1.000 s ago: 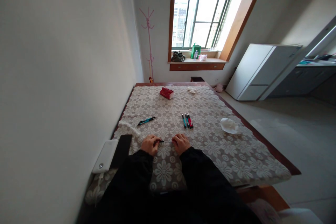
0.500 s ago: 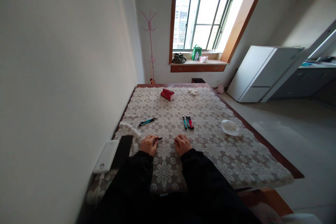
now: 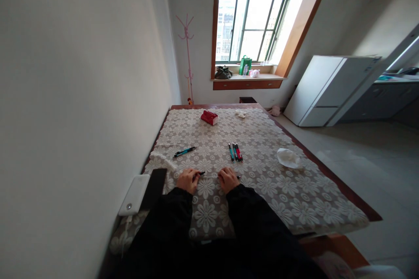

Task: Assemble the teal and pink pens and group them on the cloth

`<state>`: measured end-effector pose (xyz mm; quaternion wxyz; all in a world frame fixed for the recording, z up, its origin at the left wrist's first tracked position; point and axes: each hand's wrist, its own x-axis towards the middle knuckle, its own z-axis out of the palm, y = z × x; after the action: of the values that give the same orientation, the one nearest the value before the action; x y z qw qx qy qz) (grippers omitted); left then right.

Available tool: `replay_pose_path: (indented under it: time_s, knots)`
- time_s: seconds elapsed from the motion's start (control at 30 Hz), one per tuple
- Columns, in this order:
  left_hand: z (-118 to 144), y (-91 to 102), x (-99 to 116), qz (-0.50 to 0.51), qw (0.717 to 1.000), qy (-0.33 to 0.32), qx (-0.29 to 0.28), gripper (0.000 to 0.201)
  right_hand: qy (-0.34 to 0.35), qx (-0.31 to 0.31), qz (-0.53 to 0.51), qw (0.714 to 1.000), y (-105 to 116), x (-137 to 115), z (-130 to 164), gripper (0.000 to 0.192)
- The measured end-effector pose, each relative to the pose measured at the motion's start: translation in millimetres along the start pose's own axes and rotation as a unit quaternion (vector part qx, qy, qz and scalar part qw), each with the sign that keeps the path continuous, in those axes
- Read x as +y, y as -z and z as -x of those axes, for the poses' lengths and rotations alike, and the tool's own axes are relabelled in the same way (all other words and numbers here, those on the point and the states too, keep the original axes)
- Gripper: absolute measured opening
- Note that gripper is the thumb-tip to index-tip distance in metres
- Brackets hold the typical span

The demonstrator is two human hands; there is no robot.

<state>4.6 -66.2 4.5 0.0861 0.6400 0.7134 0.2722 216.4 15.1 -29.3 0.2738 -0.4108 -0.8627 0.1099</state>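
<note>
My left hand (image 3: 187,180) is closed, pinching a small black pen part (image 3: 202,173) whose end points to the right. My right hand (image 3: 228,179) is closed too, on a thin white stick (image 3: 211,177) that looks like a pen refill and spans the gap between the hands. A dark tip (image 3: 238,177) pokes out past the right hand; I cannot tell what it belongs to. Ahead of that hand lie several teal and red pens (image 3: 235,151) side by side. Beyond my left hand, teal-and-black pens (image 3: 184,152) rest close together at a slant.
A lace cloth (image 3: 262,183) covers the table. On it are a red tissue pack (image 3: 209,117), a crumpled white paper (image 3: 288,158) and a small white scrap (image 3: 241,114). At left, a white power bank (image 3: 135,195) with a cable lies beside a dark flat object (image 3: 153,189), near the wall.
My left hand has shifted slightly right with the black pen part. More of the white stick shows between the hands, and a dark tip now shows past my right hand.
</note>
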Motion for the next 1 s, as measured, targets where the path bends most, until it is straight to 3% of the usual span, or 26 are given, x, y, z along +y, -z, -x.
replay_pose_path:
  time_s: [0.27, 0.47, 0.63, 0.83, 1.0]
  knots:
    - [-1.6, -1.0, 0.4, 0.014, 0.999, -0.032, -0.039, 0.019, 0.001, -0.021, -0.006, 1.0, 4.3, -4.9, -1.0, 0.009]
    - [-1.3, -4.5, -2.8, 0.014, 1.0, -0.02, -0.016, 0.017, -0.083, 0.014, 0.028, 0.996, 5.5, -4.8, -0.9, 0.012]
    - [-1.7, -5.8, -6.5, -0.006, 1.0, 0.013, 0.015, 0.018, -0.043, -0.013, 0.019, 0.999, 4.8, -2.1, 0.1, 0.012]
    - [-1.9, -5.2, -5.5, 0.004, 1.0, 0.002, -0.007, 0.018, -0.012, -0.01, 0.019, 1.0, 0.8, 1.1, -0.2, 0.013]
    - [-1.2, 1.3, 1.3, 0.01, 1.0, -0.004, -0.026, 0.02, -0.016, 0.003, 0.0, 1.0, 5.7, 7.1, 5.0, 0.036]
